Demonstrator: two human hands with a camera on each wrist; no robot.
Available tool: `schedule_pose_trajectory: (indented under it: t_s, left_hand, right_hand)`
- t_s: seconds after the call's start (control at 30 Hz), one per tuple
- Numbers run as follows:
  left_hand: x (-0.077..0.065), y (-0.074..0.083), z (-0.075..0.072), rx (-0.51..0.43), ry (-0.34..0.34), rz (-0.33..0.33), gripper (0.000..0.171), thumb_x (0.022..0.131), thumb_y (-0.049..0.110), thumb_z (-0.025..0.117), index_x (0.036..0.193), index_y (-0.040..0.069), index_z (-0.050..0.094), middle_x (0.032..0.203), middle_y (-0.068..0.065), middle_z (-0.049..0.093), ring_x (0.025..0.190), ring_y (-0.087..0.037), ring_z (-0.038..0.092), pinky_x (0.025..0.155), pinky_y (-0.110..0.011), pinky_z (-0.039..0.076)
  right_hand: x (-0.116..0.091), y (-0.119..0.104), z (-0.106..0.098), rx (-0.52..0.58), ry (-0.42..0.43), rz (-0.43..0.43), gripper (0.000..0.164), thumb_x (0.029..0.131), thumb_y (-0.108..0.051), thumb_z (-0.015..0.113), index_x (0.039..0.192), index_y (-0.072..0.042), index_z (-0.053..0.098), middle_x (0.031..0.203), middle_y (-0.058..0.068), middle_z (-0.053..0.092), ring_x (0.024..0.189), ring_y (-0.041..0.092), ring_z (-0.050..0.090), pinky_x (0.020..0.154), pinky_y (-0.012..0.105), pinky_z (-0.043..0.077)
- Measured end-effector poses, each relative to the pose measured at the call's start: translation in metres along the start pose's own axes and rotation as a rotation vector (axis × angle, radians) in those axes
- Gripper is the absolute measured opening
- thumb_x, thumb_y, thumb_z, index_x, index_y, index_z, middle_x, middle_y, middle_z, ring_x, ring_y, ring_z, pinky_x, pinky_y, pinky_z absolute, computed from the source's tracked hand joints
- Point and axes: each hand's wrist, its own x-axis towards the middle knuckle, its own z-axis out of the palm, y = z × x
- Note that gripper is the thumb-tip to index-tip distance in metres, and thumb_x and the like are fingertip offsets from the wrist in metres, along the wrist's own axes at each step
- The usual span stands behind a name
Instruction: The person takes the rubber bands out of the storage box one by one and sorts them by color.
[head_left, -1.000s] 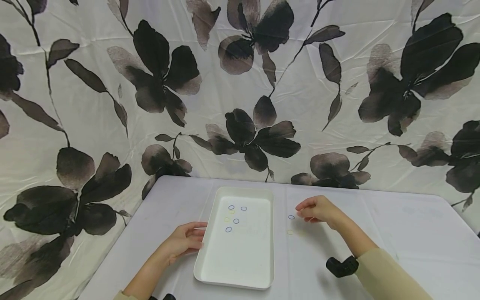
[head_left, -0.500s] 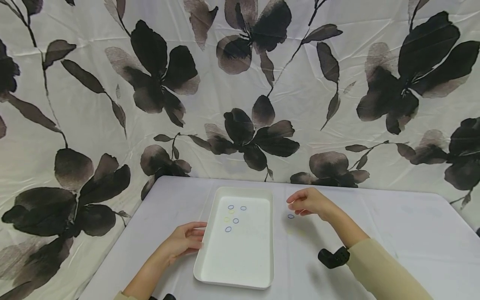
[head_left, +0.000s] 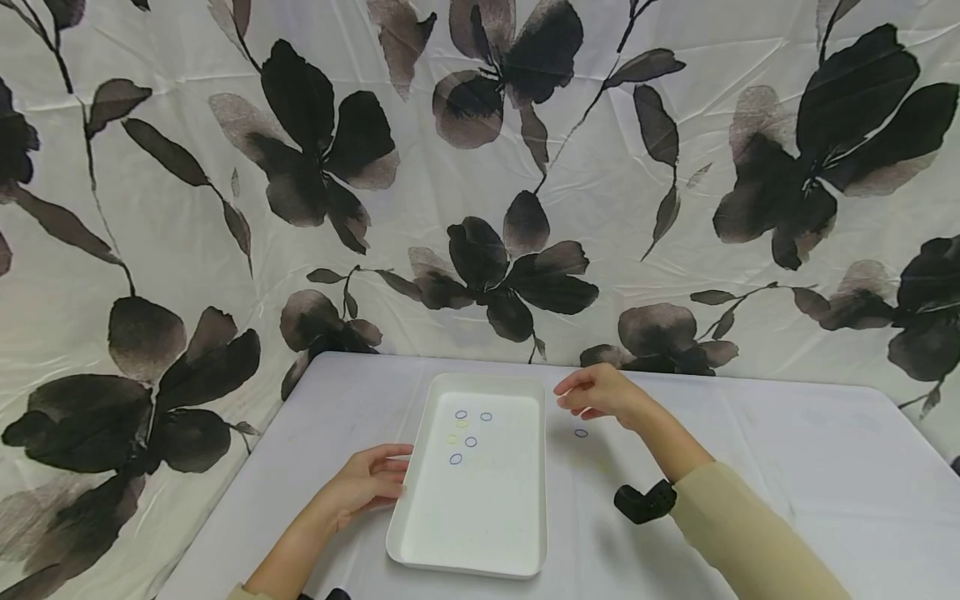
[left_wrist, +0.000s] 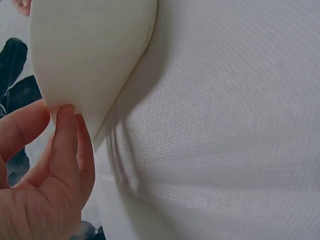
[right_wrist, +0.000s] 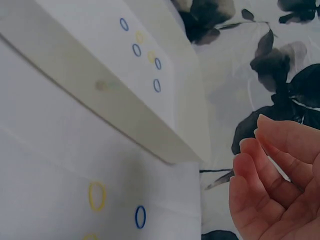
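Observation:
A white rectangular tray (head_left: 480, 517) lies on the table. Its far half holds several thin blue rings (head_left: 471, 442) and two yellow rings (head_left: 452, 439), which resemble small rubber bands. My left hand (head_left: 360, 487) grips the tray's left side, its thumb against the outer wall and a finger at the rim in the left wrist view. Just beyond the tray's far right edge hovers my right hand (head_left: 603, 393), fingers bent and tips close together. Nothing shows between those fingertips, but the gap is partly hidden. Below it lie a blue ring (right_wrist: 140, 217) and a yellow ring (right_wrist: 97, 196).
A second loose yellow ring (right_wrist: 90, 236) is cut off at the right wrist view's bottom edge. White cloth covers the table (head_left: 750, 467). Behind the table's far edge hangs a white curtain (head_left: 645, 275) with dark flowers.
My right hand has moved left and away from me, from beside the loose blue ring toward the tray's right rim. The left hand and the tray stay put.

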Motion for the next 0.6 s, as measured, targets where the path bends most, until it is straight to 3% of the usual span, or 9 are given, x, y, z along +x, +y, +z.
schedule_pose_trajectory:
  t_s: [0.6]
  left_hand:
    - [0.0,-0.001,0.0,-0.006,-0.01,0.0,0.065,0.075,-0.012,0.063,0.134,-0.01,0.037,0.119,-0.027,0.053,0.099,-0.026,0.06,0.077,-0.036,0.053]
  right_hand:
    - [0.026,-0.012,0.026,0.013,0.054,0.064,0.023,0.081,-0.008,0.07,0.102,0.001,0.068,0.085,0.005,0.067,0.072,0.02,0.058,0.066,0.03,0.052]
